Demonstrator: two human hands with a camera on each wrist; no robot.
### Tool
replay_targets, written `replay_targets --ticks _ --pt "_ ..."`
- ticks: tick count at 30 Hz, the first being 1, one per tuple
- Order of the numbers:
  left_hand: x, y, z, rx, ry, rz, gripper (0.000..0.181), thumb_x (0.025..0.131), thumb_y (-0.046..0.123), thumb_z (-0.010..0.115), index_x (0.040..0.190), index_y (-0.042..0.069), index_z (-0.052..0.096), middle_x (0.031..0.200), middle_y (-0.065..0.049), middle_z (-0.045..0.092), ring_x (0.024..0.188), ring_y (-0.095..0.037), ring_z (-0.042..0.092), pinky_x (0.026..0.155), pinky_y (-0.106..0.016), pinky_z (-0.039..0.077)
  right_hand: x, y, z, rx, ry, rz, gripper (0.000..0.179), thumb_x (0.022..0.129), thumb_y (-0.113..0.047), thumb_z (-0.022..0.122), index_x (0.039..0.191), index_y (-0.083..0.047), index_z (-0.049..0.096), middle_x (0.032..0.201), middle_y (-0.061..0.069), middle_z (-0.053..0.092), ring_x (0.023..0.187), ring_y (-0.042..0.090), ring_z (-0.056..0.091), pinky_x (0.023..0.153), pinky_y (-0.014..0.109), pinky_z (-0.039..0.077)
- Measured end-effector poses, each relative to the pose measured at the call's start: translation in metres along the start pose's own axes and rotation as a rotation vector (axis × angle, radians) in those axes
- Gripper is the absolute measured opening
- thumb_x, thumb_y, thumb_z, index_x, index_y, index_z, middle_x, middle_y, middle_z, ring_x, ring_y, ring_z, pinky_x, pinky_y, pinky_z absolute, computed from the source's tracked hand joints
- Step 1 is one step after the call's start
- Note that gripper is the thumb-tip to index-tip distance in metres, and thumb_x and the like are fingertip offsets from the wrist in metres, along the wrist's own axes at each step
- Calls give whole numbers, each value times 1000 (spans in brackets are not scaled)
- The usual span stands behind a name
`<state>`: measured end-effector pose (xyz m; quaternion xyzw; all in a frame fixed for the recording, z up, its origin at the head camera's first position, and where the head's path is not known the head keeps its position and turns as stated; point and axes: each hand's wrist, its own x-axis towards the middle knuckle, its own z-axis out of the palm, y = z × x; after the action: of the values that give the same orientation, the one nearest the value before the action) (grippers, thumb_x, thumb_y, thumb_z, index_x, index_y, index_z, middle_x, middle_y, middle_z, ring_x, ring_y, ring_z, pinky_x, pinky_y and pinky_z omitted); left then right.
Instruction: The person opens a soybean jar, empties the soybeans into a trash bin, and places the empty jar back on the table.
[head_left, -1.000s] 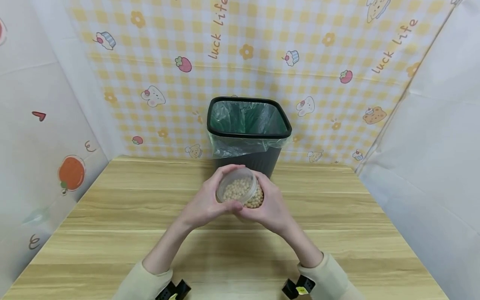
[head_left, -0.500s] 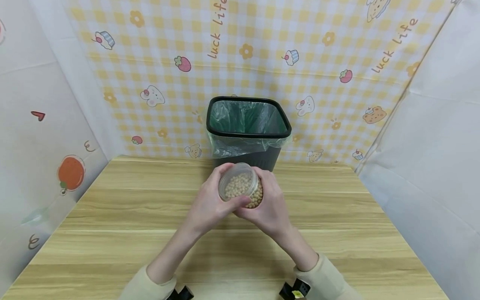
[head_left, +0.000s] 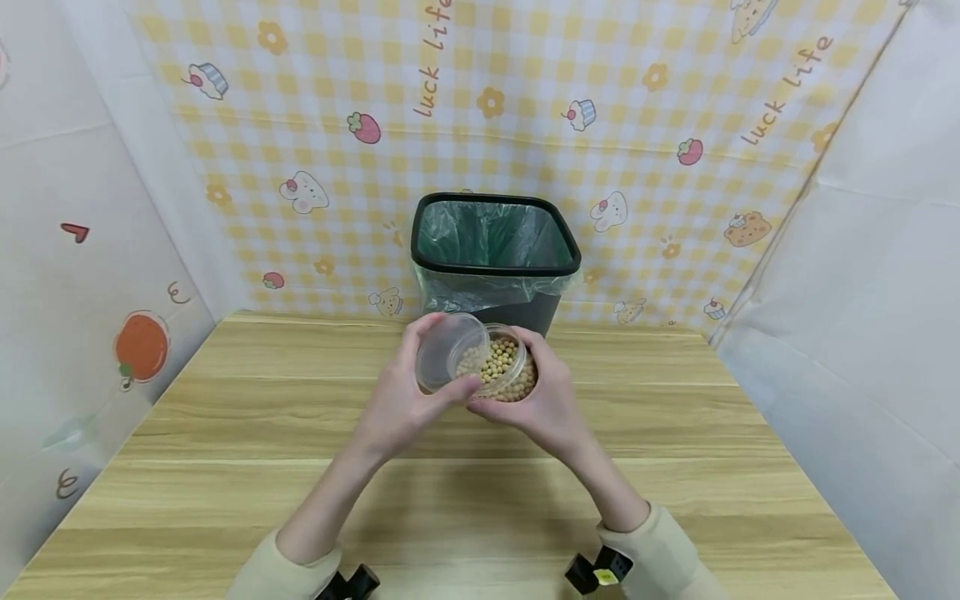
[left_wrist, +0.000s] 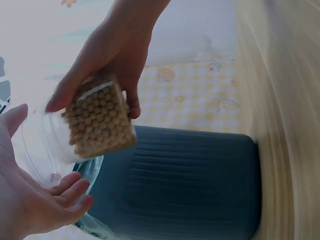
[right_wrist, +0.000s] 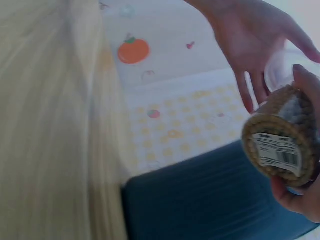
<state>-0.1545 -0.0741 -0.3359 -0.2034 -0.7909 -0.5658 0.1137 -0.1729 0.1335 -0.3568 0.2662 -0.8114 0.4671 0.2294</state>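
My right hand [head_left: 553, 400] grips a clear plastic jar [left_wrist: 102, 120] full of round beige beans [head_left: 501, 360], held tilted above the table with its mouth leaning to the left. In the right wrist view a white barcode label [right_wrist: 278, 152] shows on the jar's base. My left hand [head_left: 401, 392] holds a clear round lid [head_left: 437, 354] between thumb and fingers. That lid is off the jar, overlapping the left part of its mouth in the head view. Whether the two still touch I cannot tell.
Just beyond the hands a dark bin [head_left: 536, 315] with a green-tinted plastic liner stands against the checked cloth [head_left: 300, 267]. The wooden tabletop [head_left: 480, 517] lies beneath, with white cloth walls on both sides.
The lid has come off the jar and moved left with my left hand. The jar's open mouth and beans are now exposed, while my right hand keeps its grip.
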Motion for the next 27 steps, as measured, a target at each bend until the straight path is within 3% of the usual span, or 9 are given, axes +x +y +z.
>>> replay_targets --ticks 4,8,16,20,27 --pt "2 -1 -8 20 -8 -22 79 88 32 78 154 18 37 153 -6 51 134 -29 54 103 -52 46 5 1 -14 73 -84 90 90 67 -19 98 144 -16 51 139 4 61 121 20 63 97 27 54" --pt "2 -1 -14 60 -16 -51 80 88 36 77 155 22 36 154 -5 49 137 -29 51 107 -56 43 10 2 -31 96 -105 158 91 67 -14 97 146 -20 51 140 3 59 122 19 62 97 24 53" --pt "6 -5 -10 222 -13 15 84 83 42 83 153 20 42 151 -3 45 137 -26 48 110 -54 40 16 6 -63 99 -2 182 88 66 -5 95 143 -15 55 140 4 59 120 14 60 97 18 49" --pt "6 -7 -4 300 23 60 86 79 45 86 151 19 47 145 -5 44 136 -27 47 108 -53 42 17 9 -77 95 62 175 85 67 0 93 142 -11 56 137 8 61 117 8 59 96 16 48" --pt "6 -14 6 422 57 171 90 76 45 88 150 9 52 137 -11 53 130 -32 49 105 -52 44 20 13 -96 102 139 183 85 69 4 90 145 -9 54 141 12 60 117 6 60 95 13 48"
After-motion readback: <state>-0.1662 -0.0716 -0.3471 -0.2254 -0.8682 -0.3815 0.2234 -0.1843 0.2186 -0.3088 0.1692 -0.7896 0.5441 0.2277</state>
